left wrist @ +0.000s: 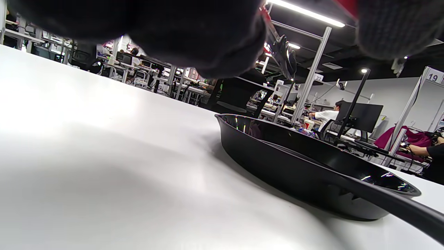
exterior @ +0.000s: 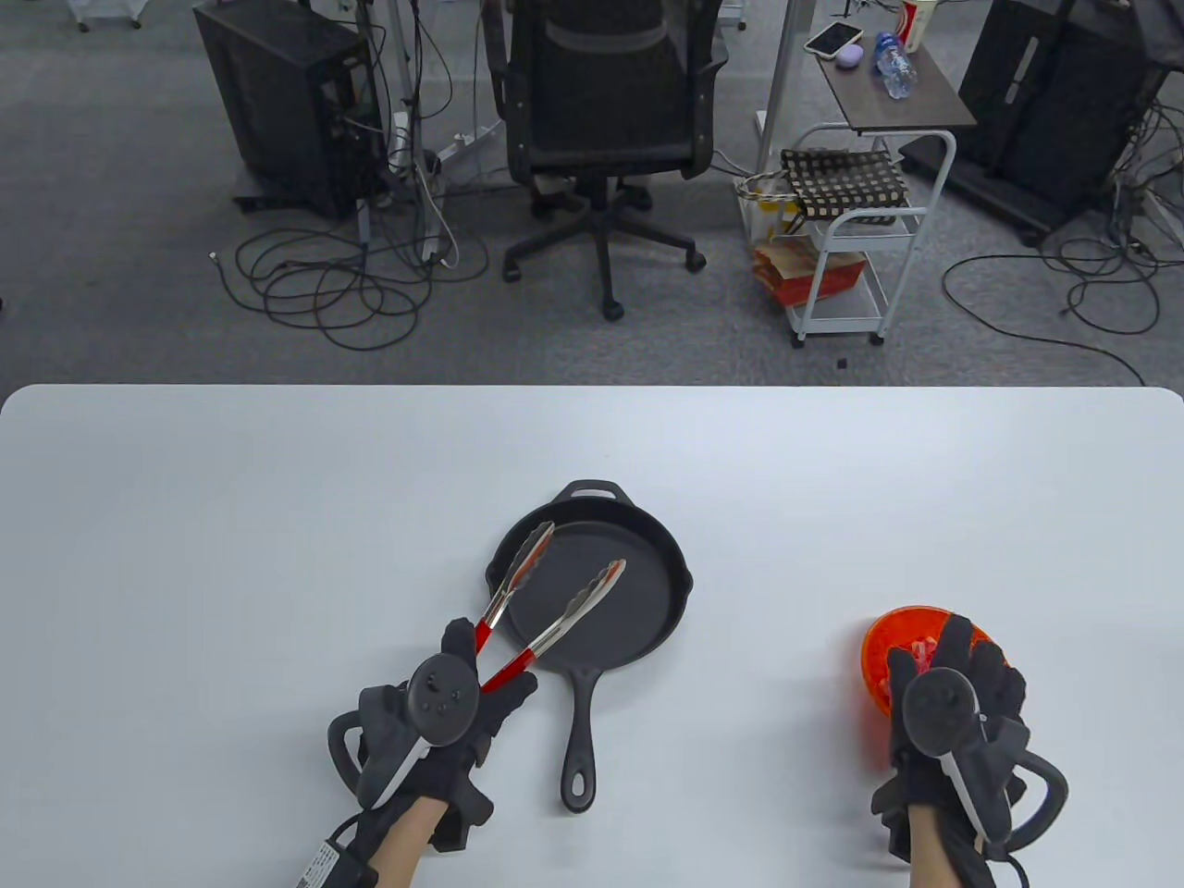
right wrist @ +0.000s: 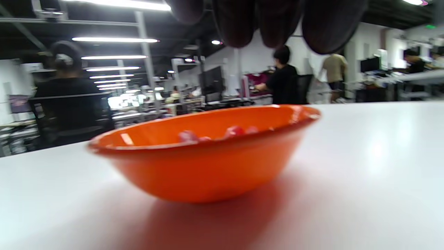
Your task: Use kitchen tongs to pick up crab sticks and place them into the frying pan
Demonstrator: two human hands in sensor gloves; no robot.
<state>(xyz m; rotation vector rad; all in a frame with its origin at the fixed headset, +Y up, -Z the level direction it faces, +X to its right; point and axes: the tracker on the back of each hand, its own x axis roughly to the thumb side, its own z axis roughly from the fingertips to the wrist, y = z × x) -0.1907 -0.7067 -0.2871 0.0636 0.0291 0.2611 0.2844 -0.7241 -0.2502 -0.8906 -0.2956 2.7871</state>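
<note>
A black cast-iron frying pan (exterior: 647,592) lies mid-table with nothing in it, its handle (exterior: 581,740) pointing toward me; the left wrist view shows its wall (left wrist: 288,166) low and close. My left hand (exterior: 467,689) grips the red handles of the steel kitchen tongs (exterior: 555,592), whose spread tips hang over the pan's left part. An orange bowl (exterior: 893,638) at the right holds pink crab sticks (exterior: 920,652), also seen over the bowl's rim (right wrist: 208,139) as crab sticks (right wrist: 236,131). My right hand (exterior: 962,684) hovers over the bowl with fingers fairly straight, holding nothing.
The white table (exterior: 277,555) stretches wide to the left and behind the pan. Beyond its far edge stand an office chair (exterior: 606,111), a white cart (exterior: 851,240) and floor cables.
</note>
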